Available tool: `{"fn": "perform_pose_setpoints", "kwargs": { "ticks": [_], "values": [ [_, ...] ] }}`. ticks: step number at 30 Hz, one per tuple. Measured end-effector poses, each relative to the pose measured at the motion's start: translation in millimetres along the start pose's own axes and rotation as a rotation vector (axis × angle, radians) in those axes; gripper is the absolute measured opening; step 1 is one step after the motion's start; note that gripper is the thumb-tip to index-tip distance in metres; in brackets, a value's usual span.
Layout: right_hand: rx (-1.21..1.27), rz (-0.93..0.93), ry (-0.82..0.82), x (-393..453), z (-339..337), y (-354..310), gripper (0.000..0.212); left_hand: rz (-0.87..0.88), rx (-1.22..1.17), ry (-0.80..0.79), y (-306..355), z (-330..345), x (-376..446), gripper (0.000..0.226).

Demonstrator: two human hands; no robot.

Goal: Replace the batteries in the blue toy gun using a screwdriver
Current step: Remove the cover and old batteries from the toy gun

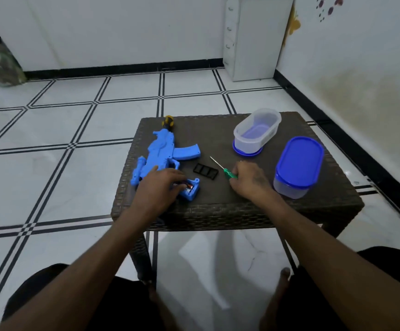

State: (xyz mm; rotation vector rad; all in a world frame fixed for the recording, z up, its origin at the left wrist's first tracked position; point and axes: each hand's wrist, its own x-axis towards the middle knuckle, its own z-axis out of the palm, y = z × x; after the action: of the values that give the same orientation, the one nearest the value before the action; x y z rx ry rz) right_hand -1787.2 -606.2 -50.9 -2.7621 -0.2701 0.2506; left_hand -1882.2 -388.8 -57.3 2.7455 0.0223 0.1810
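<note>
Blue toy gun (157,155) under left hand (157,185); right hand (249,179) grips screwdriver (225,169).

A blue toy gun (162,155) lies on the dark woven surface (218,209), muzzle pointing away. The left hand (159,187) rests over its open battery bay (189,187), fingertips at the batteries (187,186). The black cover (205,171) lies just beside it, loose. The right hand (249,179) holds a green-handled screwdriver (223,168), tip pointing away. At the far right stand an open tub (257,131) on its blue lid and a closed tub (298,167).
</note>
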Motion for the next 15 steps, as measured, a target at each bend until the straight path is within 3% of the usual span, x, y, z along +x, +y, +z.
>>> {"fn": "perform_pose_setpoints", "kwargs": {
  "ticks": [6,11,15],
  "values": [
    [0.595,-0.067,0.319,-7.9,-5.4,-5.9,0.015,0.041,0.039,-0.056,-11.2,2.5,-9.4,0.037],
    [1.046,-0.139,0.222,-25.3,-27.2,-29.3,0.019,0.041,0.09,-0.052,-12.5,6.3,-11.3,0.04],
    [0.965,-0.27,0.201,-25.8,-25.6,-40.2,0.018,0.05,0.095,-0.003,-7.8,6.9,-13.8,0.039]
  ]
}}
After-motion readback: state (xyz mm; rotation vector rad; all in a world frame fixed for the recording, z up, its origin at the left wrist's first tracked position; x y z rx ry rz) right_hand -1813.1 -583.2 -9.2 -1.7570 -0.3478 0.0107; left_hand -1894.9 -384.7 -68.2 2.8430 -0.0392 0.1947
